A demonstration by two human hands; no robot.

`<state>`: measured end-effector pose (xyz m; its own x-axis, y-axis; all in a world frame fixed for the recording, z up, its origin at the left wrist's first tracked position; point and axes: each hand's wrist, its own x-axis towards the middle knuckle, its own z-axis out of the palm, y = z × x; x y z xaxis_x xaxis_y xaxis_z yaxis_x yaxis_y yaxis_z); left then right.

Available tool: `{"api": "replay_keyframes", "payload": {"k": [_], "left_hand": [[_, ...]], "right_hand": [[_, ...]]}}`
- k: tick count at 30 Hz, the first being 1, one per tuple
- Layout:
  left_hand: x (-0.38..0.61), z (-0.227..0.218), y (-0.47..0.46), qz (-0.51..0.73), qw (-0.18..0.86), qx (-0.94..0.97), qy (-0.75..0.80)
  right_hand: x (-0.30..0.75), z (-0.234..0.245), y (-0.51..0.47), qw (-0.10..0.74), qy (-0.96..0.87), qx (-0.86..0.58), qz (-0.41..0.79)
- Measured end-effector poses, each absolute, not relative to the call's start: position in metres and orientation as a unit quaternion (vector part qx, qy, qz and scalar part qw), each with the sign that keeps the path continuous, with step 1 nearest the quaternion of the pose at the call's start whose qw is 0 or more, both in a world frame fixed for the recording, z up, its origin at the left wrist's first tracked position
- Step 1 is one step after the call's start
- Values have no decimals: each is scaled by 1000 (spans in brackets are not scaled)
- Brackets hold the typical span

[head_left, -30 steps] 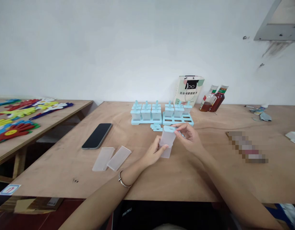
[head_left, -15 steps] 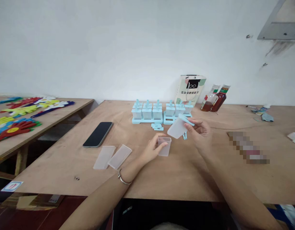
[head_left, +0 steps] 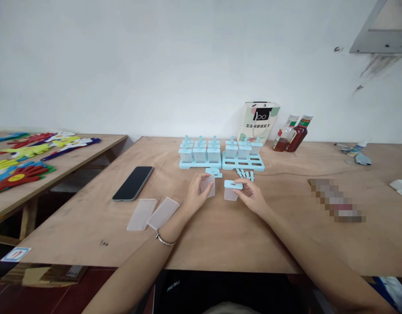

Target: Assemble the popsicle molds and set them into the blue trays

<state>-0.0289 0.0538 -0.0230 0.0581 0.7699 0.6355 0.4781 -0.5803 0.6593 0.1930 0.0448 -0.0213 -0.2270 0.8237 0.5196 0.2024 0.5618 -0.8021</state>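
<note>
My left hand (head_left: 196,196) grips a translucent plastic cup (head_left: 209,186) standing on the wooden table (head_left: 220,235). My right hand (head_left: 251,196) holds a second translucent cup with a light blue lid (head_left: 232,190) set down beside it. Loose blue lids (head_left: 213,172) and blue sticks (head_left: 245,174) lie just beyond the cups. Behind them stand two light blue popsicle mould trays (head_left: 220,157) with several cups in them. Two more translucent cups (head_left: 152,213) lie on their sides to the left of my left arm.
A black phone (head_left: 133,183) lies at the left of the table. A printed box (head_left: 257,123) and two bottles (head_left: 291,133) stand by the wall. A blurred object (head_left: 335,201) and scraps (head_left: 353,153) lie to the right. Colourful hand-shaped toys (head_left: 27,157) cover a second table at the left.
The two cups were stacked, then pulled apart. My right hand has lowered the lidded cup onto the table, and my left hand has slid the other cup forward.
</note>
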Motion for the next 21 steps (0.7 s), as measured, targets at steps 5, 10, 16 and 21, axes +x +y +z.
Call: {"api": "replay_keyframes", "payload": {"k": [5, 10, 16, 21], "left_hand": [[-26, -19, 45, 498, 81, 791, 345], [-28, -19, 44, 431, 101, 848, 291], [-29, -18, 44, 437, 123, 840, 297], [-27, -19, 45, 443, 133, 834, 301]], "right_hand": [[186, -24, 41, 522, -693, -362, 340], [179, -25, 38, 506, -700, -348, 365], [216, -16, 64, 518, -696, -354, 349], [260, -17, 111, 478, -612, -615, 138]]}}
